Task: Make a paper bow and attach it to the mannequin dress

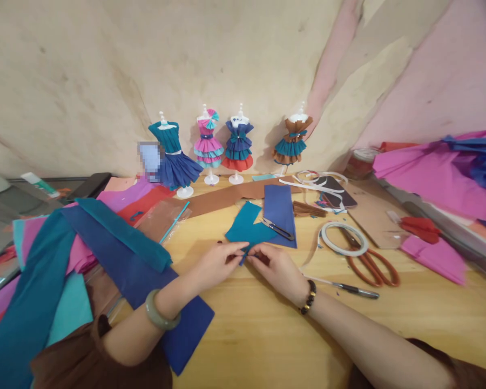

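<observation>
- Rm on pale wood table (259, 335), near side of L hand (221, 266) & R hand (278, 269).
- White tape ring (324, 237) & orange-handled scissors (368, 256) block R.
- Long dark-blue paper-like strip (121, 267) blocks L.

Blue strip (243, 261), teal sheet (243, 226)

So you've got a pale yellow wood-grain tabletop (275, 335) in front of you, right by a blotchy beige wall (227, 54). A pinkish diagonal band (336, 59) crosses it, your right side's pale pink (441, 81), and the light throws soft shadows.
</observation>
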{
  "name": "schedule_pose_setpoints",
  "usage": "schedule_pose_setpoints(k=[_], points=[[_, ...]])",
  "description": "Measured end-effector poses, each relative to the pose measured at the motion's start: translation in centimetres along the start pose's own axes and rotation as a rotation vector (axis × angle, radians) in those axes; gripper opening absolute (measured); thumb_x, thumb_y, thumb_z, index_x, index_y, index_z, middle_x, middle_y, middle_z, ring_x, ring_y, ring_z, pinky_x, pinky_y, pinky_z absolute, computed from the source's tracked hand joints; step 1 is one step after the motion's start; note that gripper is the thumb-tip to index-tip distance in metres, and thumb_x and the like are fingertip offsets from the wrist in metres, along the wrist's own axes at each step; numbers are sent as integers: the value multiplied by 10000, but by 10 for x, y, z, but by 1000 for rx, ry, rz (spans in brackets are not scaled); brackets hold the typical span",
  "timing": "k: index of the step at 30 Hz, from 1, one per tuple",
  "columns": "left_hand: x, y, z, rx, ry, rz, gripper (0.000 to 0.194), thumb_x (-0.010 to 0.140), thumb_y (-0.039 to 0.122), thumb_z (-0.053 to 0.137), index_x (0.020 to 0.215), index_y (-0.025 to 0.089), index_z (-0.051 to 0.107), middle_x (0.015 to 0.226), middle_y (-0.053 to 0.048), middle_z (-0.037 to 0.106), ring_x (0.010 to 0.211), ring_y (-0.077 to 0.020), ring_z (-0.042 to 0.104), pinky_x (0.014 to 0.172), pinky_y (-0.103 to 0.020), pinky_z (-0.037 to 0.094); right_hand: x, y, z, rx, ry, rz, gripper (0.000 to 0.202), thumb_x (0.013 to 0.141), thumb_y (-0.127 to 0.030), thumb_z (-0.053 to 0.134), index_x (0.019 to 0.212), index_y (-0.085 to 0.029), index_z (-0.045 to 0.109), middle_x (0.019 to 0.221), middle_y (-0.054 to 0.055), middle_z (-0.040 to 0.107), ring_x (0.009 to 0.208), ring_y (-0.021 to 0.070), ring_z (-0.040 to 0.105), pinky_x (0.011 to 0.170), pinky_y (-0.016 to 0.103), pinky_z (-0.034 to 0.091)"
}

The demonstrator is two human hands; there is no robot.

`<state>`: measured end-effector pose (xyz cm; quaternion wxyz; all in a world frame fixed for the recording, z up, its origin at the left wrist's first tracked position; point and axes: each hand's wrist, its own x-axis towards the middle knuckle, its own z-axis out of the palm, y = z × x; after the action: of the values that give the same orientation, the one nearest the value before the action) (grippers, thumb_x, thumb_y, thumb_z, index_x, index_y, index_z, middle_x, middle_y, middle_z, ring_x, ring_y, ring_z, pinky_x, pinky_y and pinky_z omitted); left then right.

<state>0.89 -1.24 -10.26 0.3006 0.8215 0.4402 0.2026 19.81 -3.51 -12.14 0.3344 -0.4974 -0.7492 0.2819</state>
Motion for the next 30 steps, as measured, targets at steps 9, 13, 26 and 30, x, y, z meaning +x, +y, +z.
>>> schedule_pose_setpoints(k=[9,13,26,30], points=[[-3,0,1,1,31,106,399,874,182,462,1250,211,591,1121,-37,716,964,-162,681,874,-281,529,-1,1,0,19,-3,-16,91,870,-236,560,848,-215,647,716,-3,660,633,143,581,603,244,441],[-5,5,-1,30,46,126,377,878,231,496,1241,210,596,1137,-42,708,1004,-180,665,904,-307,521,-1,0,-1,29,5,-26,94,870,-227,554,852,-215,645,734,3,675,645,147,595,615,249,450],[-4,-4,2,73,89,135,404,861,165,508,1254,228,576,985,-14,749,875,-147,682,836,-274,532,0,2,-4,44,17,-33,95,862,-219,555,874,-204,648,735,7,673,653,145,596,636,258,470],[-4,-5,-4,148,146,142,452,843,161,522,1286,247,542,958,-8,747,869,-150,677,811,-275,536,3,4,-5,158,41,7,104,856,-237,541,833,-195,634,750,19,680,664,147,605,630,263,487]])
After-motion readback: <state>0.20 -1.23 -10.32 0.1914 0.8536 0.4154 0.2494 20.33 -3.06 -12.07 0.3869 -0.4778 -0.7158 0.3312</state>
